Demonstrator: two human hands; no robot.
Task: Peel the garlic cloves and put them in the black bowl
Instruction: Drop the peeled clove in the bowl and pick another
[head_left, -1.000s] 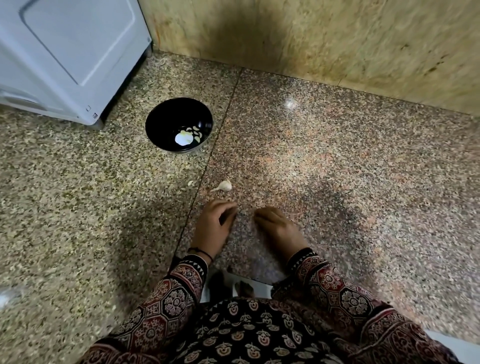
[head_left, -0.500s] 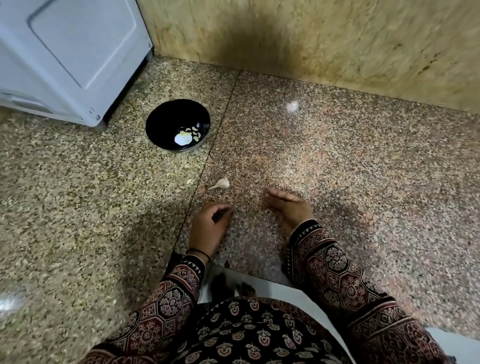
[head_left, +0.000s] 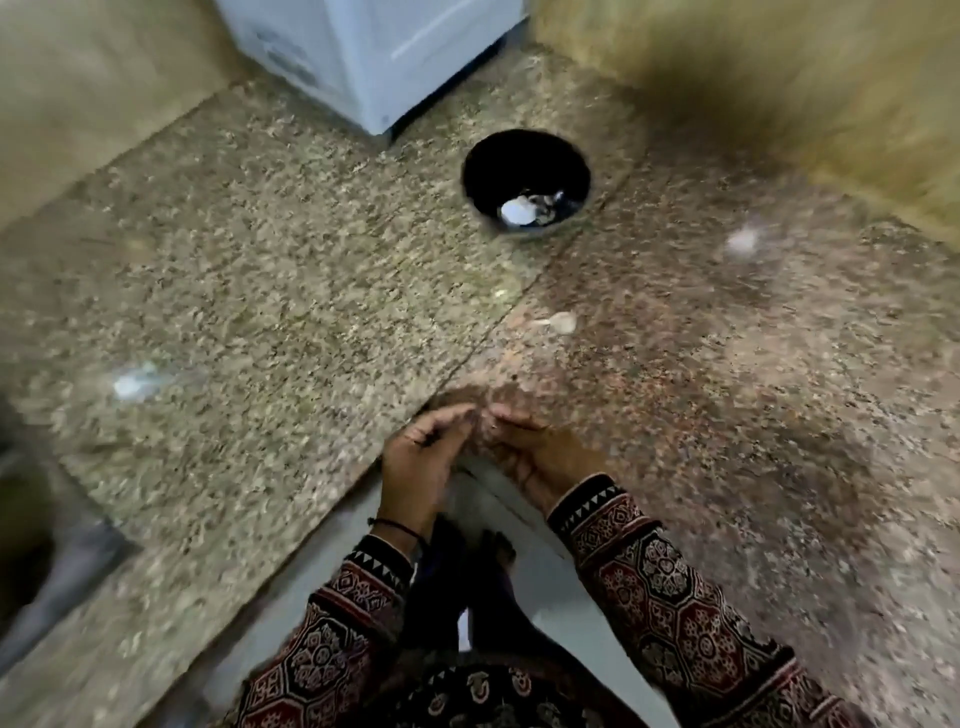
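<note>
blurrily, left hand and right hand, fingers tip to tip, grip indiscernible

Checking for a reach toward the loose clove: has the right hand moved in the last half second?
Yes. The right hand has drawn in toward the slab seam, its fingers now beside the left hand, short of the garlic clove.

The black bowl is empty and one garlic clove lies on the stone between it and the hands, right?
Not empty: the head view shows pale pieces in the black bowl. The garlic clove does lie between it and the left hand and right hand.
</note>
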